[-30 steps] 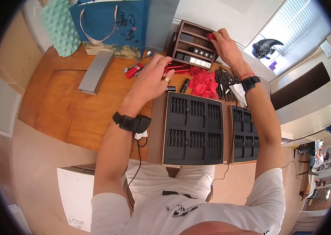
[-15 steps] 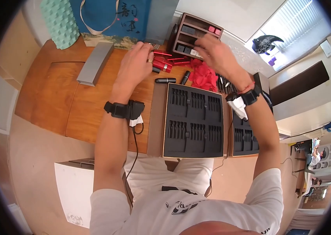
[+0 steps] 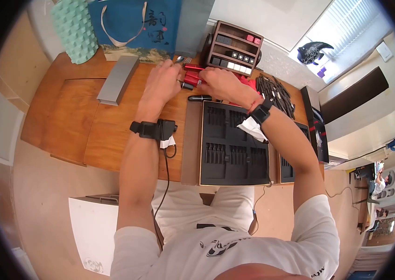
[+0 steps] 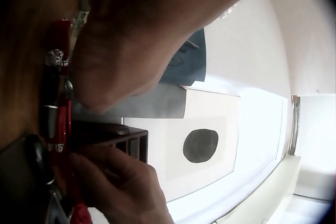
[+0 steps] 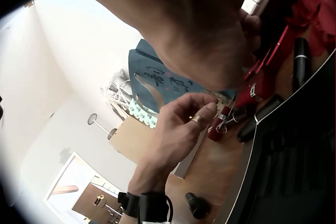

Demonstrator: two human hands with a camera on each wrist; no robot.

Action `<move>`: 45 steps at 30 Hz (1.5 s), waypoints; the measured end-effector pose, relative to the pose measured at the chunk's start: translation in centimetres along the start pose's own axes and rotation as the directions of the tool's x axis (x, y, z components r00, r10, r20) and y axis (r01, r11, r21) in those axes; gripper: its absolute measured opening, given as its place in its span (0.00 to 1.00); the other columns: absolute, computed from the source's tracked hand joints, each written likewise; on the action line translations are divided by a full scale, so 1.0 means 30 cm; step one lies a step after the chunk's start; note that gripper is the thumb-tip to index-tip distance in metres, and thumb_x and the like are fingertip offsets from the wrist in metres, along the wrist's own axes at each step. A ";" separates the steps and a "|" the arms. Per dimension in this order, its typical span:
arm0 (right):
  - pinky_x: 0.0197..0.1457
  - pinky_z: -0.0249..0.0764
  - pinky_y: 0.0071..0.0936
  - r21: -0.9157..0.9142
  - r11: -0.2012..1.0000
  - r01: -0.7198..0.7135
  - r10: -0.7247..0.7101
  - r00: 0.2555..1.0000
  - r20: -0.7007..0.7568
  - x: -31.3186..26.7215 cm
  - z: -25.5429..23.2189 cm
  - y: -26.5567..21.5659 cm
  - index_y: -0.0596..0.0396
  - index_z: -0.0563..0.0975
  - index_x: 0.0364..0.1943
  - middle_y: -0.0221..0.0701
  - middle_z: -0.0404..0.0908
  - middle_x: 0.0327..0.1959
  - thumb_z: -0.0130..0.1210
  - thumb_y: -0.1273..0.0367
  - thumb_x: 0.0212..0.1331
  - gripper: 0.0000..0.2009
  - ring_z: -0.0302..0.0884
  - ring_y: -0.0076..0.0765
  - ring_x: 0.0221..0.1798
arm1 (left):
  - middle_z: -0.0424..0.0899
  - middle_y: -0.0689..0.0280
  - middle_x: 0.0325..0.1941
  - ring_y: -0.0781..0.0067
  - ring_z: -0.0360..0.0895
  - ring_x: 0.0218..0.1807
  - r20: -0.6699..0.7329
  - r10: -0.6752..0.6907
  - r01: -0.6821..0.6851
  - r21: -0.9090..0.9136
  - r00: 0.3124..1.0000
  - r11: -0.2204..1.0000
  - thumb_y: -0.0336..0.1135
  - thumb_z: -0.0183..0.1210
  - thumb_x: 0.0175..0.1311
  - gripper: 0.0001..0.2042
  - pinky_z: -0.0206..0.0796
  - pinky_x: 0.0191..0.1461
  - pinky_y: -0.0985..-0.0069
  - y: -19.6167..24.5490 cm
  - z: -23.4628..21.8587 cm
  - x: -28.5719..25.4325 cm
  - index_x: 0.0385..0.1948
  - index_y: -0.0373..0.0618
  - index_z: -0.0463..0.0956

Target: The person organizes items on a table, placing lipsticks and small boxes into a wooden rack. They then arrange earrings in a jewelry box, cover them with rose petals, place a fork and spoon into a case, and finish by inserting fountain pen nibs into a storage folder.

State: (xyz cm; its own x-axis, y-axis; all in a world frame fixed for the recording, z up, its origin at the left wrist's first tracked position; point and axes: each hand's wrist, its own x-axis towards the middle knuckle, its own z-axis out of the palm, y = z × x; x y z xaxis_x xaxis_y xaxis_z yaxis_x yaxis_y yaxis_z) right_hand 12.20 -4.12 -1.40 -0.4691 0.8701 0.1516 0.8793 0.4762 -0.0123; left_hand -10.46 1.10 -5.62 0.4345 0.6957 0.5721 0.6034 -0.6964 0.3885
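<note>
My left hand (image 3: 162,81) is over the wooden table, its fingers loosely bent beside some red tubes with silver bands. In the right wrist view its thumb and forefinger come together above one red tube (image 5: 219,126), with nothing visible between them. The right hand (image 3: 225,86) reaches leftward, fingertips right at a red case (image 3: 192,79); I cannot tell whether they pinch it. Just below lies a black tube (image 3: 200,98). Behind the hands stands a dark wooden rack (image 3: 235,47) with two red blocks (image 3: 253,39) in its top row and white blocks (image 3: 238,67) at the bottom.
A box with a black slotted insert (image 3: 235,175) lies at the table's near edge, a second insert (image 3: 287,170) beside it. Dark slender sticks (image 3: 277,95) pile up at right. A grey box (image 3: 118,79) and a blue paper bag (image 3: 134,28) stand left and behind.
The right hand has left the rack's top row, where it held a red block, and come down leftward to the red case. My left hand has shifted left.
</note>
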 end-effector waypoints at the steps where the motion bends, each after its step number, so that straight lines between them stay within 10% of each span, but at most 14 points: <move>1: 0.52 0.84 0.55 0.000 1.000 0.006 -0.006 1.000 -0.002 0.007 0.009 -0.009 0.61 0.83 0.45 0.49 0.87 0.45 0.62 0.61 0.68 0.14 0.87 0.62 0.49 | 0.82 0.51 0.42 0.42 0.79 0.53 -0.001 0.000 0.000 0.012 1.000 1.000 0.24 0.61 0.63 0.07 0.71 0.57 0.51 -0.009 0.004 -0.001 0.41 0.37 0.84; 13: 0.47 0.83 0.46 0.176 0.898 -0.404 0.345 0.893 0.290 -0.085 -0.109 0.021 0.64 0.84 0.43 0.47 0.87 0.37 0.64 0.65 0.65 0.13 0.89 0.53 0.41 | 0.82 0.57 0.51 0.48 0.77 0.61 0.114 -0.026 0.024 0.016 0.993 1.000 0.27 0.63 0.66 0.10 0.70 0.64 0.51 0.044 0.015 -0.012 0.47 0.42 0.85; 16: 0.47 0.82 0.46 0.311 0.927 -0.210 0.229 0.973 -0.026 -0.193 -0.118 0.099 0.64 0.83 0.43 0.49 0.88 0.39 0.65 0.62 0.64 0.15 0.88 0.56 0.42 | 0.82 0.57 0.52 0.49 0.76 0.61 0.116 -0.007 0.006 0.003 0.993 1.000 0.29 0.64 0.67 0.12 0.69 0.66 0.52 0.040 0.028 -0.012 0.50 0.42 0.85; 19: 0.39 0.77 0.29 0.401 0.851 -0.339 0.387 0.921 -0.041 -0.344 -0.219 0.028 0.63 0.81 0.46 0.36 0.84 0.34 0.67 0.66 0.66 0.13 0.82 0.29 0.32 | 0.82 0.57 0.54 0.48 0.76 0.61 0.080 0.052 -0.050 -0.037 0.995 0.998 0.31 0.65 0.69 0.14 0.67 0.67 0.53 0.053 0.038 -0.006 0.54 0.43 0.85; 31: 0.40 0.74 0.17 0.919 0.348 -0.185 0.795 0.579 -0.184 -1.054 -0.158 -0.210 0.59 0.79 0.53 0.22 0.83 0.40 0.66 0.78 0.69 0.12 0.78 0.14 0.38 | 0.83 0.50 0.48 0.42 0.80 0.54 0.399 0.096 -0.152 0.111 0.912 0.982 0.31 0.65 0.68 0.12 0.72 0.60 0.53 0.130 0.062 0.153 0.50 0.41 0.84; 33: 0.41 0.75 0.16 0.949 0.267 -0.167 0.886 0.429 -0.174 -1.152 -0.128 -0.252 0.59 0.78 0.56 0.25 0.83 0.43 0.64 0.80 0.69 0.14 0.78 0.15 0.40 | 0.83 0.51 0.46 0.42 0.80 0.53 0.314 0.108 -0.146 0.099 0.943 0.984 0.30 0.64 0.67 0.12 0.72 0.59 0.55 0.099 0.004 0.168 0.50 0.41 0.84; 37: 0.41 0.75 0.16 0.990 0.126 -0.063 0.929 0.357 -0.096 -1.273 -0.038 -0.307 0.59 0.77 0.58 0.27 0.82 0.47 0.63 0.80 0.70 0.15 0.78 0.16 0.40 | 0.82 0.53 0.42 0.50 0.80 0.45 0.308 -0.054 0.027 0.091 0.950 0.996 0.28 0.63 0.71 0.10 0.72 0.50 0.60 0.138 -0.139 0.089 0.51 0.41 0.84; 40: 0.42 0.75 0.17 0.954 0.253 -0.161 0.953 0.212 -0.217 -1.282 0.039 -0.323 0.61 0.76 0.59 0.30 0.81 0.47 0.64 0.79 0.71 0.15 0.77 0.17 0.40 | 0.83 0.58 0.43 0.59 0.80 0.43 0.319 -0.126 0.114 0.057 0.939 0.992 0.28 0.64 0.73 0.12 0.72 0.45 0.65 0.162 -0.222 -0.076 0.56 0.43 0.84; 45: 0.45 0.73 0.18 0.901 0.405 -0.153 0.886 0.307 -0.346 -1.261 0.094 -0.305 0.63 0.76 0.58 0.30 0.80 0.48 0.63 0.79 0.71 0.14 0.75 0.18 0.40 | 0.84 0.54 0.52 0.53 0.84 0.51 0.443 -0.252 0.274 0.014 0.861 0.962 0.28 0.64 0.74 0.13 0.77 0.54 0.64 0.246 -0.342 -0.294 0.58 0.40 0.82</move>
State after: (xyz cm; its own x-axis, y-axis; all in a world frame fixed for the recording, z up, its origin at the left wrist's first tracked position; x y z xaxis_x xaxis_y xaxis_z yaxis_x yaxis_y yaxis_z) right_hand 21.65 -41.03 -9.80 0.6642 0.6451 0.3779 0.3532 0.1748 -0.9191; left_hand -16.70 -11.97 -0.37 0.5180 0.8521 0.0747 0.7086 -0.4764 0.5205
